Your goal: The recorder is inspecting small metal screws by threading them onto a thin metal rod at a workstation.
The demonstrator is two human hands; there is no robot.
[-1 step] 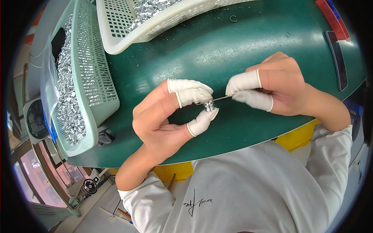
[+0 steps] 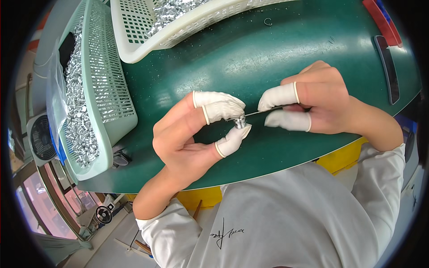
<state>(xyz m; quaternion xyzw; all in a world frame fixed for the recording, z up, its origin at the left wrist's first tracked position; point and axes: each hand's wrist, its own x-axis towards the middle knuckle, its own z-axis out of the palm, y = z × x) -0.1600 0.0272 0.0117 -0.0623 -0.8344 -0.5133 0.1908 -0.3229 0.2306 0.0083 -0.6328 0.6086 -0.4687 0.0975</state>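
Between the covered fingertips and thumb of my left hand (image 2: 185,134) is a small, shiny, ridged metal cylinder (image 2: 240,122). White finger cots cover those fingertips. To the right, my right hand (image 2: 319,100) holds a thin metal rod (image 2: 254,113) under its covered forefinger, while the covered thumb stands a little apart below. The rod's left end meets the top of the cylinder, partly hidden by my left fingers. What grips the rod inside my right hand is mostly hidden.
A pale green basket (image 2: 107,76) full of small metal parts stands at left. A white basket (image 2: 134,52) with similar parts sits at the far side of the green table (image 2: 214,58). At right lie a dark flat object (image 2: 388,69) and a red object (image 2: 383,22).
My right thumb has moved down, away from the forefinger, showing more of the rod. My left hand and the cylinder stay in place.
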